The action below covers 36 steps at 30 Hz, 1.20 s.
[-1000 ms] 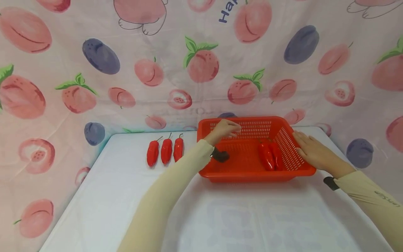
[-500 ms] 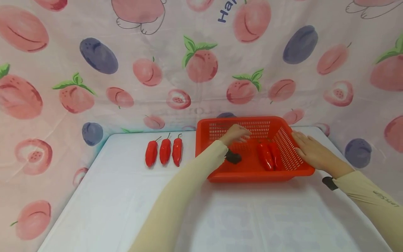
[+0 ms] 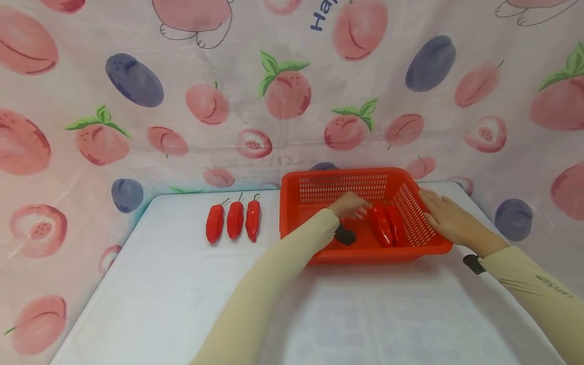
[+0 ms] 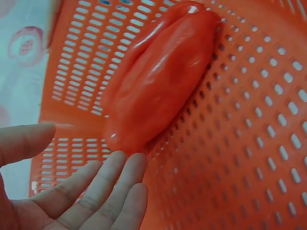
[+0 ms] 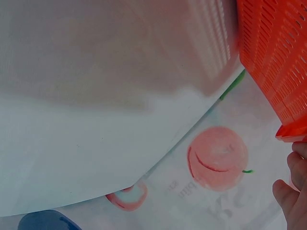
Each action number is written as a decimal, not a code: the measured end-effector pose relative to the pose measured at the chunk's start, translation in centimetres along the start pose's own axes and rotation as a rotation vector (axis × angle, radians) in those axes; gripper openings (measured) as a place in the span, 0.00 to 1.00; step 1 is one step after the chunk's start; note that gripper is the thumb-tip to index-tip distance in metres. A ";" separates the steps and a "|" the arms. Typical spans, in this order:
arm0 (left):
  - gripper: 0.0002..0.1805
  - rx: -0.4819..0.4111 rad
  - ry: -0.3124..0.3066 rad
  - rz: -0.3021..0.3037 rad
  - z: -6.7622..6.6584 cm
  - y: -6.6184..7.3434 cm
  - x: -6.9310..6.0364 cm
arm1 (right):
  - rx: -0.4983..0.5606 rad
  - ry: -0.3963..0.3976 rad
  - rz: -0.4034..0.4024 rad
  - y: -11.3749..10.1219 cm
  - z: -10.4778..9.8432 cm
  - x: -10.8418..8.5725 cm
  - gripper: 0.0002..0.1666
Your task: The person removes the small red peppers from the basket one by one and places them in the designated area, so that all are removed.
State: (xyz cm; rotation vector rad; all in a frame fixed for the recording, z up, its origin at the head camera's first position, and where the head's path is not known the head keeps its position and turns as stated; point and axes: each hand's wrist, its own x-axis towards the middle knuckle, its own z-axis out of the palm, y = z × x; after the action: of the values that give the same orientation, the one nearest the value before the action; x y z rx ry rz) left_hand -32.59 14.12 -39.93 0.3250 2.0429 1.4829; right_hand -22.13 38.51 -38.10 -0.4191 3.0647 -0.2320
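Note:
Inside a red slotted plastic basket (image 3: 383,254), my left hand (image 3: 349,205) reaches toward two glossy red chili peppers. The nearer pepper (image 3: 381,226) leans against the other pepper (image 3: 396,226) near the basket's right wall. Up close in the left wrist view, the left fingers are extended and spread from the thumb, with fingertips at the lower end of the front pepper (image 4: 163,76); whether they touch it I cannot tell. My right hand (image 3: 449,218) rests with straight fingers on the basket's right rim; in the right wrist view its fingers (image 5: 297,165) are partly out of frame.
Left of the basket, three red chili peppers lie in a row on the white table (image 3: 150,284): a left one (image 3: 214,224), a middle one (image 3: 234,221) and a right one (image 3: 253,221). A fruit-printed cloth (image 3: 173,101) hangs behind the table.
My left hand has moved right and slightly down inside the basket, closer to the two chili peppers. The right hand stays on the rim, and the view has shifted slightly.

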 end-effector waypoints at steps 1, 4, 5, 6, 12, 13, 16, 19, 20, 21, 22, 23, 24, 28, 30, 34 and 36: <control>0.17 0.000 0.001 -0.005 0.2 -0.1 0.1 | 0.002 -0.004 0.004 0.0 0.0 0.0 0.39; 0.16 0.004 -0.002 -0.024 0.6 -0.4 0.3 | 0.000 -0.010 0.010 -0.1 -0.1 0.0 0.40; 0.16 0.003 -0.006 -0.031 0.7 -0.4 0.4 | -0.002 -0.010 0.011 -0.2 -0.1 0.0 0.40; 0.16 0.004 -0.013 -0.038 0.8 -0.5 0.5 | -0.002 -0.009 0.012 -0.2 -0.1 0.1 0.40; 0.21 -0.050 -0.049 -0.107 0.8 -0.5 0.1 | -0.014 -0.006 0.008 -0.1 0.0 0.1 0.39; 0.21 -0.064 -0.054 -0.119 0.8 -0.4 -0.2 | -0.014 -0.006 0.007 -0.1 0.0 0.1 0.39; 0.23 -0.090 -0.073 -0.146 0.6 -0.6 -0.3 | -0.008 -0.002 0.003 -0.1 0.0 0.0 0.39; 0.25 -0.122 -0.116 -0.193 0.3 -1.6 1.7 | -0.007 0.001 0.001 0.0 0.0 0.0 0.39; 0.26 -0.126 -0.129 -0.216 0.3 -1.7 2.2 | -0.009 0.001 0.002 0.0 0.0 0.0 0.39; 0.26 -0.127 -0.143 -0.239 0.3 -1.9 2.7 | -0.009 -0.003 0.006 0.0 0.0 0.0 0.39; 0.27 -0.139 -0.161 -0.263 0.3 -1.9 3.1 | -0.011 -0.004 0.007 -0.1 0.0 0.0 0.39; 0.27 -0.152 -0.173 -0.287 0.3 -1.9 3.1 | -0.012 -0.005 0.008 -0.1 0.0 0.0 0.40; 0.27 -0.165 -0.180 -0.308 0.4 -1.8 3.1 | -0.013 -0.007 0.011 -0.1 0.0 0.0 0.40; 0.26 -0.233 -0.176 -0.352 0.7 -0.8 1.5 | -0.008 -0.006 0.018 -0.1 0.0 0.0 0.40; 0.27 -0.267 -0.170 -0.372 0.7 -0.7 1.3 | -0.007 -0.006 0.020 -0.2 0.0 0.0 0.40; 0.27 -0.304 -0.168 -0.399 0.7 -0.6 1.2 | -0.003 -0.016 0.027 -0.2 0.0 0.0 0.41; 0.27 -0.312 -0.166 -0.399 0.7 -0.7 1.3 | -0.004 -0.021 0.028 -0.2 -0.1 0.0 0.41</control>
State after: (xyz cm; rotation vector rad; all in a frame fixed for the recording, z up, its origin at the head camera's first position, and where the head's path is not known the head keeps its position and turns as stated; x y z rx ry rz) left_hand -33.08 15.14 -41.09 -0.0813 1.6000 1.4364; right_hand -22.09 38.31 -37.98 -0.3759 3.0485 -0.2195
